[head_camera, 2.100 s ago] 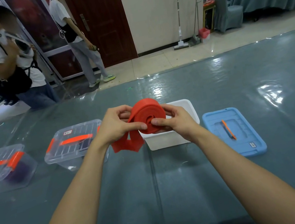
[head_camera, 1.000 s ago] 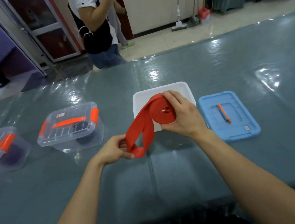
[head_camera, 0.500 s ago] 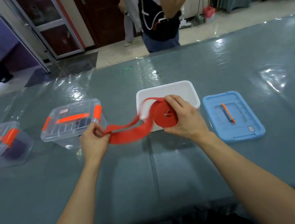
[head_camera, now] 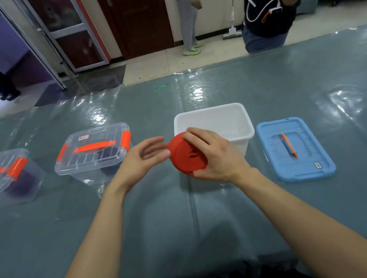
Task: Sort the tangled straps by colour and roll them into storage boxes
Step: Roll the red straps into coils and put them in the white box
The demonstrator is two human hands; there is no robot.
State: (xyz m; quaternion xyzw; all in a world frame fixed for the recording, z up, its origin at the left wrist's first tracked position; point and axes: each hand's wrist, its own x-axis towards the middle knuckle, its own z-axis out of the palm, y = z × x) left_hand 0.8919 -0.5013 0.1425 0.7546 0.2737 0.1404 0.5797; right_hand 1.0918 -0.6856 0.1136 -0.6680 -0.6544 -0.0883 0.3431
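We grip the rolled red strap (head_camera: 187, 154) in our right hand (head_camera: 214, 155), fingers curled over it; our left hand (head_camera: 142, 160) is spread, fingertips just beside the roll.

1 head cam only, wide-angle, facing forward-down over table (head_camera: 191, 222), close above left hand (head_camera: 142, 162) and right hand (head_camera: 217, 157).
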